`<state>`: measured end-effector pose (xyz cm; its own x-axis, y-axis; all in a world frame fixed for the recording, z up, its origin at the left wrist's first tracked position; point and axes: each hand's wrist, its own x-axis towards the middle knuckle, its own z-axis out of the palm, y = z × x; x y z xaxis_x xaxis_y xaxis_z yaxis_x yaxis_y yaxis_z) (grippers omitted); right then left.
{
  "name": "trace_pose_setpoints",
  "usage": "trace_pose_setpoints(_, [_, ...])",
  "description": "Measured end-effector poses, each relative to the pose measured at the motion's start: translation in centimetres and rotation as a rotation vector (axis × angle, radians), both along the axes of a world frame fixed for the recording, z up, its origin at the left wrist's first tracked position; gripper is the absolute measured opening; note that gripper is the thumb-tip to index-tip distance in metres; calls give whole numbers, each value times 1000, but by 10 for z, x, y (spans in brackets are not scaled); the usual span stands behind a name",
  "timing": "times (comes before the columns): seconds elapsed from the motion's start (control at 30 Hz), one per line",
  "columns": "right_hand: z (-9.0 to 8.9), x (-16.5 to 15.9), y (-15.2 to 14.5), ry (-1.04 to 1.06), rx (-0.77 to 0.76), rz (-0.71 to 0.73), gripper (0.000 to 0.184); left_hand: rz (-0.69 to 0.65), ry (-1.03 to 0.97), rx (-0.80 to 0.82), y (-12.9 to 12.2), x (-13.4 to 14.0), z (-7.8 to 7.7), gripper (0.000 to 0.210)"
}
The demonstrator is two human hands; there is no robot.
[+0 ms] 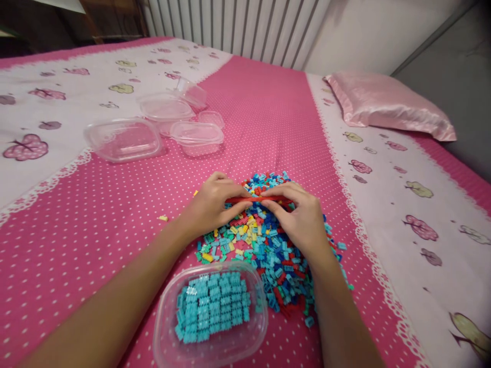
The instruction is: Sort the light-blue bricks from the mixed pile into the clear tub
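Between my two hands runs a thin red strip [256, 199], held level just above a pile of small plastic building bricks [274, 245]. My left hand [218, 202] pinches its left part between thumb and fingers. On the other side my right hand [299, 209] pinches it the same way, with the fingertips of both hands nearly meeting. Whether the strip is one piece or several joined bricks I cannot tell. The loose bricks are blue, turquoise, red, yellow and green. Close to me, a clear plastic container [163, 306] holds turquoise bricks packed in rows.
Several clear containers and lids, among them a large one [123, 140] and a smaller one [197, 135], lie at the back left. A yellow brick [163, 218] sits apart on the pink dotted bedspread [268, 117]. At the back right rests a pink pillow [391, 105].
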<state>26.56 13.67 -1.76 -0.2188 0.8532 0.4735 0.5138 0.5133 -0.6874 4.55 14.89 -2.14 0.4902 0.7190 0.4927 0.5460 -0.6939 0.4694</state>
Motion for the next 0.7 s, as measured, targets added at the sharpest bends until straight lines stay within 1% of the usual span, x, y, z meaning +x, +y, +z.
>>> trace_pose_setpoints(0.2, [-5,0,1,-75,6,-15,5,-4,51,-50,3,-7,-1,23])
trace_pose_setpoints(0.33, [-9,1,2,-151,59,-80,11,1,61,-89,7,-12,-3,35])
trace_pose_setpoints(0.43, [-10,1,2,-187,58,-119,18,-26,78,-125,9,-14,-4,35])
trace_pose_setpoints(0.57, [-8,0,1,-187,20,-92,19,-47,101,-161,11,-16,-4,30])
trace_pose_setpoints(0.7, [-1,2,-3,-225,14,-90,18,-45,121,-202,12,-22,-1,31])
